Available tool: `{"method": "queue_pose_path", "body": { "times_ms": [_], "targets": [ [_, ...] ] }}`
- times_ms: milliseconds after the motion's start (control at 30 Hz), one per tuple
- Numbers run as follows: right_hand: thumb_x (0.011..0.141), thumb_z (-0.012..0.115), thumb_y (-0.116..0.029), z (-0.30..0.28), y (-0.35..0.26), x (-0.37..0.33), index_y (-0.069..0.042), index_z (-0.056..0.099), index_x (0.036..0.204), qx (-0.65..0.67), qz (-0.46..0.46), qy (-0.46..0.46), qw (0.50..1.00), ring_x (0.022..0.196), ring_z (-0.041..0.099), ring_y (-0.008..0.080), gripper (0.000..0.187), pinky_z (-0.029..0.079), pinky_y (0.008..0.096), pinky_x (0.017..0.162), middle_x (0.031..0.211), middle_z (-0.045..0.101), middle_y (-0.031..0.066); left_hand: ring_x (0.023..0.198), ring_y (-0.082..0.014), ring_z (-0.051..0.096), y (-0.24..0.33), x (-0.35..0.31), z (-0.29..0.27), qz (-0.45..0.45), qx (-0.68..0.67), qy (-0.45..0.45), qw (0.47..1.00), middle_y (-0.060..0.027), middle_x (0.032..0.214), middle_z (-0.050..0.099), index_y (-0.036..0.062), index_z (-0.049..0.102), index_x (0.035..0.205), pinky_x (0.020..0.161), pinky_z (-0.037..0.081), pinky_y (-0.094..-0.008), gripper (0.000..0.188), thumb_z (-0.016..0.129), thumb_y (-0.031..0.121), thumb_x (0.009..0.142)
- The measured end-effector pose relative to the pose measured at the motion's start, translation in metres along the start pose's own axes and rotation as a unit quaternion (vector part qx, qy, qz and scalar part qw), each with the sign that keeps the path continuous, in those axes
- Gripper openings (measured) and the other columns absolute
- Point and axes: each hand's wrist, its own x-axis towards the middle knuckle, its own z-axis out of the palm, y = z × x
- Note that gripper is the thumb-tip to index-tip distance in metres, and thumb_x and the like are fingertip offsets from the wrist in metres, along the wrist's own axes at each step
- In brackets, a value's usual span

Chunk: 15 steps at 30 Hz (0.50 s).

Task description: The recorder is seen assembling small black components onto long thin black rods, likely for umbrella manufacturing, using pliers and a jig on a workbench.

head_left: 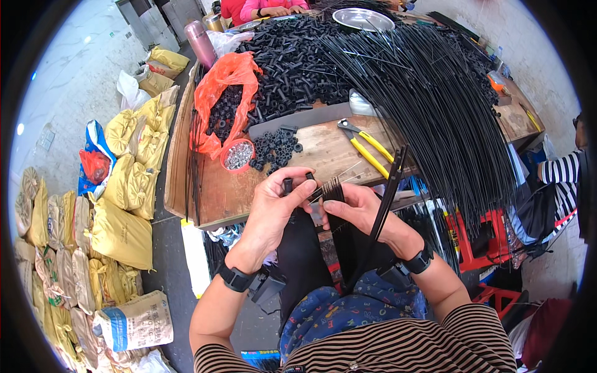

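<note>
Over the table's near edge, my left hand [271,198] has its fingers curled around small black plastic tubes [288,185]. Close beside it, my right hand [365,210] grips a fanned bundle of thin black rods [341,239], whose slim pale tips point up toward the left fingers. The bundle's lower part hangs down over my lap. A few longer black rods [390,189] slant up past my right wrist. Beyond the right hand, cutting pliers [372,158] with yellow handles lie on the wooden table [323,142]. Loose black ring-shaped pieces [273,148] lie beyond my left hand.
A red bowl [224,160] of small shiny pieces stands by an orange plastic bag [206,102]. Behind are heaped black tubes [298,68], a pink thermos [199,45] and a metal plate [364,18]. Long black rods [429,105] overhang the right edge. Yellow sacks [124,230] line the left floor.
</note>
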Motion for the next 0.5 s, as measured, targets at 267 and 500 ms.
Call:
{"method": "queue_pose_path", "body": {
  "times_ms": [267,500],
  "targets": [
    [0.091,0.062,-0.02,0.0036,-0.0078,-0.0019,-0.001,0.058,0.108,-0.03,0.006,0.019,0.999,0.069,0.059,0.011,0.026,0.049,0.0251,0.062,0.08,0.06,0.003,0.063,-0.0099,0.057,0.0052,-0.0008,-0.0009,0.003,0.023,-0.004,1.0,-0.0069,0.091,0.067,0.0024,0.059,0.107,0.059,0.046,-0.0218,0.023,0.066,0.005,0.086],
    [0.09,0.063,-0.016,0.0022,-0.0039,-0.0031,-0.001,0.062,0.105,-0.048,0.026,0.045,0.997,0.07,0.06,0.0099,0.022,0.049,0.0245,0.061,0.08,0.063,0.0038,0.06,-0.007,0.053,0.0054,-0.0036,0.0012,-0.02,0.0,0.011,1.0,-0.0037,0.084,0.063,-0.001,0.061,0.107,0.052,0.042,-0.0204,0.024,0.067,0.007,0.085]
  ]
}}
